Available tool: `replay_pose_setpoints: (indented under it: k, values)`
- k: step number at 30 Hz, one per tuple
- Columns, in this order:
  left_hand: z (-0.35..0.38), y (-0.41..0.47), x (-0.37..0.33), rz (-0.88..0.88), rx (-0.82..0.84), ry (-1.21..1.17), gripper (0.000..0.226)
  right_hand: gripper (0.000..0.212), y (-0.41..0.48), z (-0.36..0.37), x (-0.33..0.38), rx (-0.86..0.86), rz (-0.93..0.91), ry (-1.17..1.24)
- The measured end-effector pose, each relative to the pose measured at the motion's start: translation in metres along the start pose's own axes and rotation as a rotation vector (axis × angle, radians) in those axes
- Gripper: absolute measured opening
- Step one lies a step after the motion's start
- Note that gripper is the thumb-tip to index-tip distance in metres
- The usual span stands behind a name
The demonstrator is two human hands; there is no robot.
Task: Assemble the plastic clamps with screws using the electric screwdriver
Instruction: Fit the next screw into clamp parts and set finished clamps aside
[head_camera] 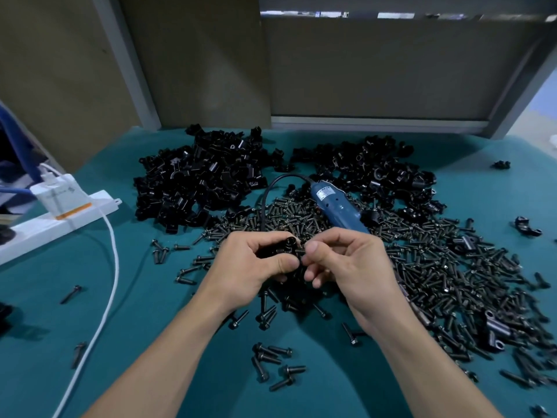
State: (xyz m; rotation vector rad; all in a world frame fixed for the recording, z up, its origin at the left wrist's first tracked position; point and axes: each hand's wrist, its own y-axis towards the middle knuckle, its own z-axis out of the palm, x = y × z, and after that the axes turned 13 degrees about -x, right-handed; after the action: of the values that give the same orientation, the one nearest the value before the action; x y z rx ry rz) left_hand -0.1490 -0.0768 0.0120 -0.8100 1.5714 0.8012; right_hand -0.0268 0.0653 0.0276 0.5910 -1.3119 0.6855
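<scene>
My left hand (256,263) grips a black plastic clamp (281,247) above the middle of the teal table (144,297). My right hand (340,260) pinches a small dark screw (300,251) between thumb and forefinger, right against the clamp. The blue electric screwdriver (337,206) lies just behind my hands on the screw heap, its black cord (268,191) curving to the left. Two heaps of black clamps sit behind it, a left heap (199,179) and a right heap (379,173). A wide spread of dark screws (452,273) covers the table to the right.
A white power strip (54,224) with a plugged-in adapter lies at the left, and its white cable (111,267) runs toward the near edge. Loose screws (271,360) lie between my forearms. Single clamps (526,226) sit at the far right. Grey partition panels stand behind the table.
</scene>
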Motion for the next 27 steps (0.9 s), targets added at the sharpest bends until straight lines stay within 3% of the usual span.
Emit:
replay_pose_setpoints:
  k: [4,7,13,17,22,25,27]
  values:
    - [-0.002,-0.003,-0.002,0.035,-0.022,0.018,0.036,0.008,-0.001,0.004,-0.002,0.007,-0.009,0.01]
    - [-0.003,-0.004,-0.003,0.065,-0.07,0.046,0.051,0.021,-0.001,0.005,-0.004,-0.022,-0.042,-0.072]
    - [-0.002,-0.009,-0.005,0.079,-0.138,0.117,0.054,0.031,-0.004,0.008,-0.003,-0.037,-0.033,-0.068]
    - [-0.001,-0.012,-0.006,0.091,-0.161,0.164,0.043,0.03,-0.004,0.007,-0.002,-0.031,-0.102,-0.102]
    - [0.0,-0.014,-0.007,0.104,-0.188,0.225,0.042,0.021,-0.004,0.005,0.0,0.018,-0.063,-0.084]
    - [0.002,-0.015,-0.007,0.132,-0.131,0.238,0.031,0.023,-0.004,0.006,-0.004,-0.017,-0.116,-0.162]
    - [0.003,-0.014,-0.007,0.125,-0.145,0.203,0.034,0.023,-0.004,0.007,-0.004,-0.06,-0.155,-0.169]
